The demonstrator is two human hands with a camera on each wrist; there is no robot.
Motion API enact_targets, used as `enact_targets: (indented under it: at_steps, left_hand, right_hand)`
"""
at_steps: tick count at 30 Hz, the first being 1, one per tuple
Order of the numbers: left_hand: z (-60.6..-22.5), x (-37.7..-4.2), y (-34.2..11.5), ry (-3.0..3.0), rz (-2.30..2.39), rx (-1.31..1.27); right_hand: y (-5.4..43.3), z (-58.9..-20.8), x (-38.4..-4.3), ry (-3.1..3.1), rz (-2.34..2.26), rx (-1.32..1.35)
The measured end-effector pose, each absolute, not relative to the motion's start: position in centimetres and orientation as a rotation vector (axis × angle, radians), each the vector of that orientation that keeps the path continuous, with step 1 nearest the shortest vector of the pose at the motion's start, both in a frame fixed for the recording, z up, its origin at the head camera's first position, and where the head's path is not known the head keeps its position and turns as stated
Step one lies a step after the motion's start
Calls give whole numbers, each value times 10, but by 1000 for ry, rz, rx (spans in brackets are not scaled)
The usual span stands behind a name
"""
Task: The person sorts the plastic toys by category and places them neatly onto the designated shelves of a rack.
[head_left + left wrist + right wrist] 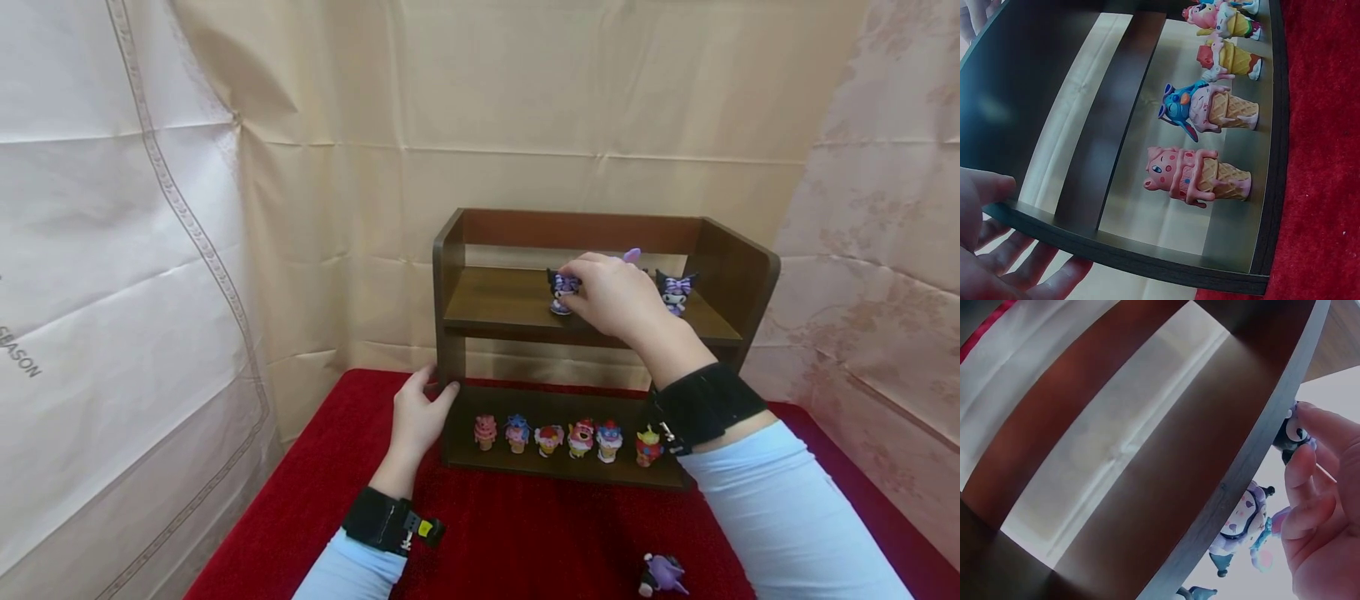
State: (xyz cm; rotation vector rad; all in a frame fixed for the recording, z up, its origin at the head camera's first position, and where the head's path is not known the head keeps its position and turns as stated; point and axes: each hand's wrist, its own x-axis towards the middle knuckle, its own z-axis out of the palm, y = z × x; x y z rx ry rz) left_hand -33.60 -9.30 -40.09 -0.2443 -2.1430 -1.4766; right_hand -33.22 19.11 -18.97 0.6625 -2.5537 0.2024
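Observation:
My right hand (611, 292) pinches a small figurine (564, 287) with black pointed ears and a purple bow, upright at the upper shelf board. In the right wrist view, thumb and forefinger meet on this figurine (1290, 432), partly hidden behind the board's edge. A similar figurine (675, 292) stands farther right on that board. Between them, a purple tip (632, 255) shows above my hand, the rest covered. My left hand (420, 412) holds the left side panel of the brown shelf (452, 333), thumb on the inner face and fingers round the outside.
Along the lower board stand several ice-cream-cone figurines, among them a pink one (485, 433), a blue one (517, 433) and a green-and-red one (648, 447). A purple figurine (663, 575) lies on the red cloth (525, 533) in front. Curtains (525, 100) hang behind.

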Motion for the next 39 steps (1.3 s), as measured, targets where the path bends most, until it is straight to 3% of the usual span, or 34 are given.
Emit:
enact_targets:
  at_steps: [24, 39]
  left_hand:
    - [-401, -337, -93, -2133, -1469, -254]
    - [-400, -336, -93, -2133, -1468, -259]
  right_hand:
    - [188, -191, -339, -2567, 159, 649]
    - [204, -196, -320, -2339, 224, 713]
